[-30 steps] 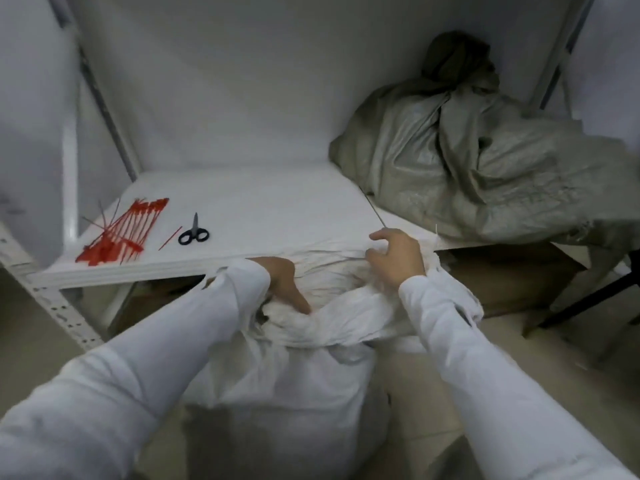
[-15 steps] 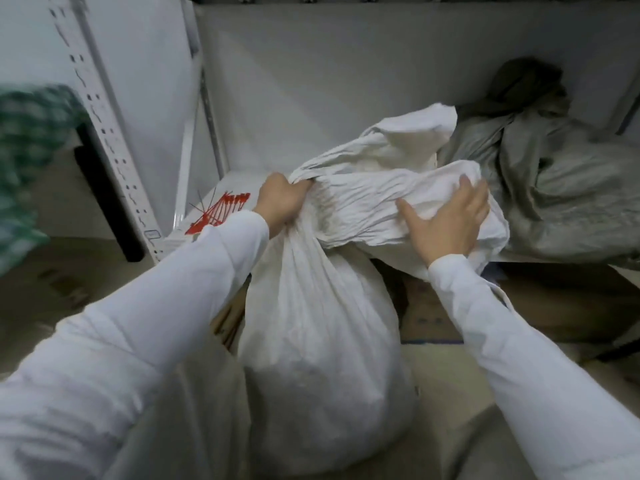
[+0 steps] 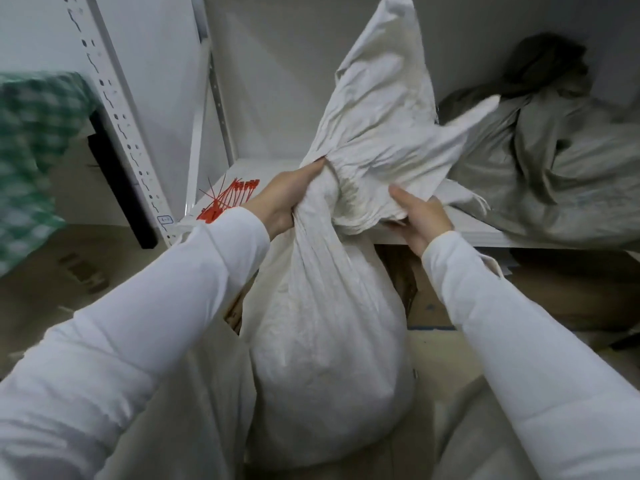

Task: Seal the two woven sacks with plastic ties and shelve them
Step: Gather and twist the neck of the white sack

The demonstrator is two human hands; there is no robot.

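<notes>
The left hand (image 3: pixel 287 195) squeezes the bunched neck of the white sack (image 3: pixel 329 341); at 3 o'clock the right hand (image 3: pixel 420 220) pinches its floppy top. The sack is round and full

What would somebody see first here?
A big white sack in the middle, its neck bunched in the left hand, the right hand holding its loose top. Bright red ties lie on the shelf at left, and a grey sack slumps on it at right.
</notes>
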